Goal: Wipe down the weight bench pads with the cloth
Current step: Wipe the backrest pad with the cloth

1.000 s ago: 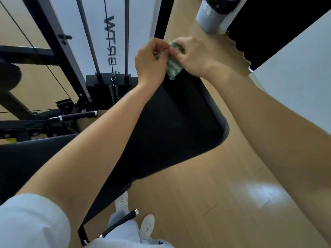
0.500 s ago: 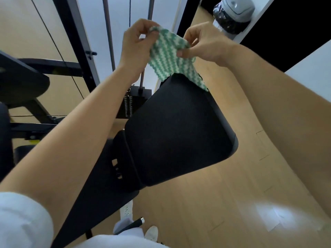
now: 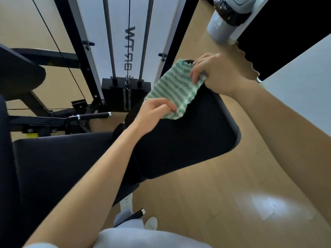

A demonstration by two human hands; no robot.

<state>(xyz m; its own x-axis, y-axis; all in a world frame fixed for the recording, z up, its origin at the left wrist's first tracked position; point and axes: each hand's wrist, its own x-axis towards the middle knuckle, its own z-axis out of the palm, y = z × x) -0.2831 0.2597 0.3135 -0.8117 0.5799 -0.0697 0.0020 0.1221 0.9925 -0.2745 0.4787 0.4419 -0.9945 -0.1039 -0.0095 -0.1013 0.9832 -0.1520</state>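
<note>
Pale wooden flooring (image 3: 223,203) fills the lower right of the frame, and across the middle lies the black padded weight bench pad (image 3: 188,140), its far end rising toward the upper centre. Spread flat on that far end is the green-and-white striped knitted cloth (image 3: 172,88), lying on the pad near its top edge. The right hand (image 3: 213,74), in the upper right of centre, pinches the cloth's far right corner, fingers curled over the fabric. The left hand (image 3: 154,113), just below the cloth, touches its near edge with bent fingertips; whether it pinches the edge or only rests on it I cannot tell.

Left of this pad, a second black padded section (image 3: 62,167) fills the lower left, apparently untouched by the cloth so far. Behind it stand the black weight stack (image 3: 125,93) with its grey guide rods (image 3: 109,36) and a black handle bar with silver collar (image 3: 93,115). A grey lidded bin with a dark liner (image 3: 225,20) sits on the floor in the upper right corner.

Likely trouble: the cloth sits close to the pad's top edge, so a push upward could carry it over and let it drop behind the bench. Held by one corner only, it may bunch rather than wipe flat, leaving streaks of pad unwiped. A wide sweep leftward could bring the left arm against the handle bar or the stack.
</note>
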